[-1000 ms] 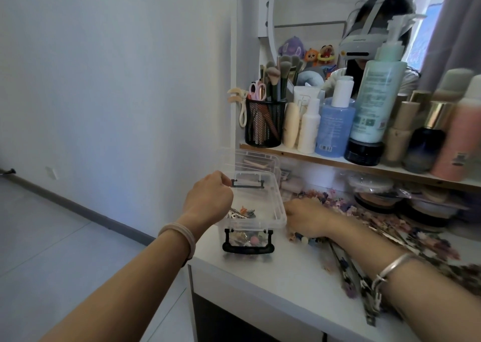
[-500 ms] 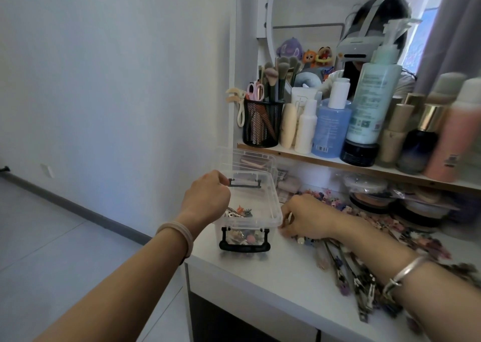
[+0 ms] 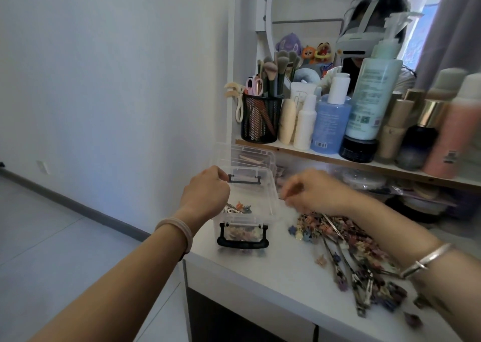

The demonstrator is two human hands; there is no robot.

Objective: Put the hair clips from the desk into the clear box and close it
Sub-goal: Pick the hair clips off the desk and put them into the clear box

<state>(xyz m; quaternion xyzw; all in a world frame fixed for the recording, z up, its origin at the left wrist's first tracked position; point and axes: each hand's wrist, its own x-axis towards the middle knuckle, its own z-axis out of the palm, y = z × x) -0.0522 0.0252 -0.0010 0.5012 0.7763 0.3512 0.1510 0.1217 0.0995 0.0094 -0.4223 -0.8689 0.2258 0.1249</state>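
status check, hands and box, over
Left hand grips lid, clear box open, partly filled. Right hand blurred beside box, grip unclear. Hair clips piled on desk, path clear.

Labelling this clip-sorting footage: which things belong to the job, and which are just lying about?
Job: clear box, lid gripped by left hand, hair clips on desk, right hand (blurred).
Lying about: mesh brush cup, blue bottle, pump bottle, second box behind.
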